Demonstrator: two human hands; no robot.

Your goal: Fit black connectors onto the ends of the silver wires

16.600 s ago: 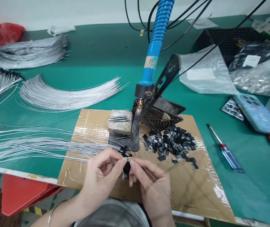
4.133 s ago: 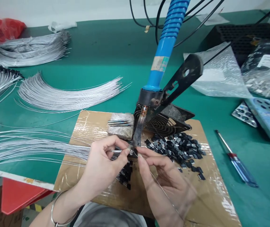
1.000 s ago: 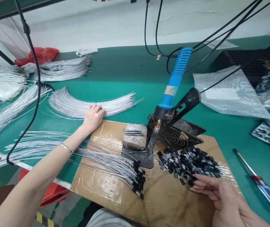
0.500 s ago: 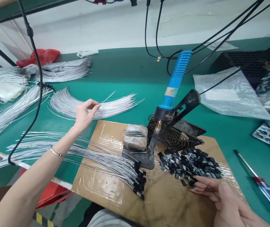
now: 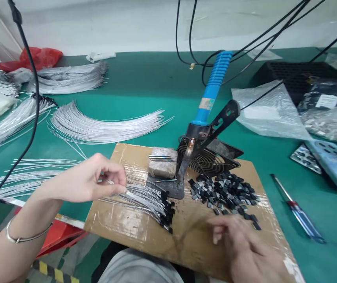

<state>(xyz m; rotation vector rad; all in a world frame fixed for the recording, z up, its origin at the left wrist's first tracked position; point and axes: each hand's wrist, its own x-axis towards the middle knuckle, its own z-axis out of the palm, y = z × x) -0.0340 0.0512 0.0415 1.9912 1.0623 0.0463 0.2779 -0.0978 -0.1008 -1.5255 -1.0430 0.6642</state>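
My left hand (image 5: 97, 179) pinches a thin white wire (image 5: 129, 193) between thumb and fingers, above a bundle of wires (image 5: 144, 202) whose ends carry black pieces. My right hand (image 5: 242, 243) is near the front edge of a heap of small black rectangular pieces (image 5: 227, 192). Its fingers are drawn together; motion blur hides whatever they may hold. Between the hands, on a cardboard sheet (image 5: 192, 243), is a soldering iron with a blue handle (image 5: 214, 88), held tilted in a black stand over a coiled holder. A wrapped block (image 5: 162, 167) stands beside it.
A fan of white wires (image 5: 106, 127) lies on the green table, with more bundles (image 5: 70, 76) at the back left. A black cable (image 5: 34, 98) hangs at the left. To the right are a screwdriver (image 5: 301, 216), a blue phone-like case (image 5: 333, 163) and plastic bags (image 5: 265, 110).
My left hand has come from the fan of wires toward me, bringing one wire over the bundle. My right hand has moved left from the black pieces. The view has shifted slightly.
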